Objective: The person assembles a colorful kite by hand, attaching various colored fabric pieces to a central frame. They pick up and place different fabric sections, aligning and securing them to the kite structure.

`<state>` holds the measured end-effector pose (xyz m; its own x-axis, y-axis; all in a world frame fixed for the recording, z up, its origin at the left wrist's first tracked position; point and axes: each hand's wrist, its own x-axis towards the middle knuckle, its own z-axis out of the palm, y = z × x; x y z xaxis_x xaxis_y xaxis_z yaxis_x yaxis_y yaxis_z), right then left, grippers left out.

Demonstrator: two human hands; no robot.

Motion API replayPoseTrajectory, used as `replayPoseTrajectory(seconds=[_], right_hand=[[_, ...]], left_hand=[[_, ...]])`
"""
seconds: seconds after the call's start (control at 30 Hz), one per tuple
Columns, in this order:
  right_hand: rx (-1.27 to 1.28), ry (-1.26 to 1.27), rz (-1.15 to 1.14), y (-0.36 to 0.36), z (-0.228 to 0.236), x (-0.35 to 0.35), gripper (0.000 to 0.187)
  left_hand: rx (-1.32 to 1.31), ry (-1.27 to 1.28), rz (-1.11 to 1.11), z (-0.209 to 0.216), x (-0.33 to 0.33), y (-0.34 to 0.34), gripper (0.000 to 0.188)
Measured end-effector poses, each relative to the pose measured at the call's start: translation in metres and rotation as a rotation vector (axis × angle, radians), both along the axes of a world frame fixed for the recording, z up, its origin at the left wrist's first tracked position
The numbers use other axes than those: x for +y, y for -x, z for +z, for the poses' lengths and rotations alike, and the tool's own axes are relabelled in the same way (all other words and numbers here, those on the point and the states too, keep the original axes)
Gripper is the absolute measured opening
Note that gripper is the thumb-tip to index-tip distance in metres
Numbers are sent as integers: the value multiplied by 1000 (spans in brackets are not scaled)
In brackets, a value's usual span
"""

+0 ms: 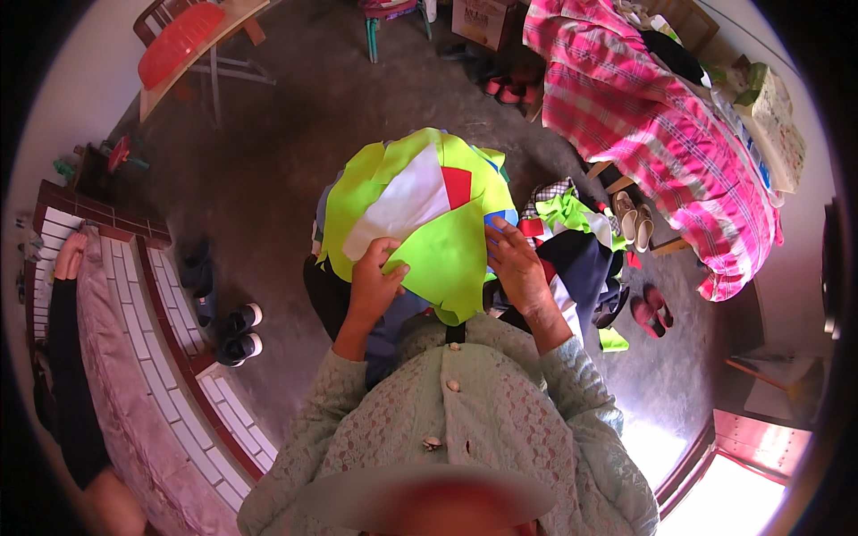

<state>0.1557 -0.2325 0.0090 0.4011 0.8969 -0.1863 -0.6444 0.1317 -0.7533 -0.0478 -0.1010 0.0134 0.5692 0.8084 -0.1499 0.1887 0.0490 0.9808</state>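
A heap of cloth pieces lies across my lap, mostly bright yellow-green, with a white patch point(402, 210), a red patch point(457, 187) and a blue patch point(502, 218). On top, a yellow-green cloth piece point(444, 259) hangs toward my body in a point. My left hand point(370, 284) has its thumb and forefinger closed at the left edge of this piece. At its right side my right hand point(520, 271) lies with fingers apart, fingertips touching the cloth beside the blue patch. Some fingers' undersides are hidden.
Right of my lap is a pile of mixed cloth scraps point(572, 214). A bed with a pink checked cover point(657, 147) stands at the far right. Shoes point(239, 335) lie on the floor at left. Another person's arm point(73, 357) rests along the left edge. A table point(192, 54) stands far left.
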Motion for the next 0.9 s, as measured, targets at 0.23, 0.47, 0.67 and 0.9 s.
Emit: replayPoseTrajectory(seconds=[0.23, 0.47, 0.67, 0.9], right_hand=[[-252, 86, -236, -47, 14, -63, 26], [-696, 448, -641, -97, 6, -160, 20], [-1083, 795, -638, -84, -24, -182, 25], [-1266, 755, -437, -63, -12, -168, 34]], left_hand=[[-65, -192, 119, -7, 19, 5, 33], [390, -878, 219, 10, 27, 4, 43], [280, -1094, -40, 10, 22, -42, 50], [565, -1197, -172, -15, 11, -64, 62]])
